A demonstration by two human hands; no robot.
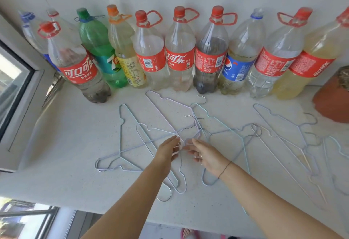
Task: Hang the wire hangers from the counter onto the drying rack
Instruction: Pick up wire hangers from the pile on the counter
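Several thin wire hangers lie tangled on the white counter (pixel 75 144). A pale lilac hanger (pixel 132 147) with its silver hook (pixel 190 121) lies in the middle. My left hand (pixel 168 151) pinches the neck of this hanger just below the hook. Right beside it, my right hand (pixel 206 155) has its fingers curled at the same crossing of wires; what it holds is unclear. A light blue hanger (pixel 219 123) crosses to the right, and more hangers (pixel 294 138) spread toward the right edge. No drying rack is in view.
A row of large plastic drink bottles (pixel 179 57) stands along the back wall. A terracotta pot (pixel 332 100) lies at the right. A window frame (pixel 20 87) borders the counter on the left. The counter's front edge runs below my forearms.
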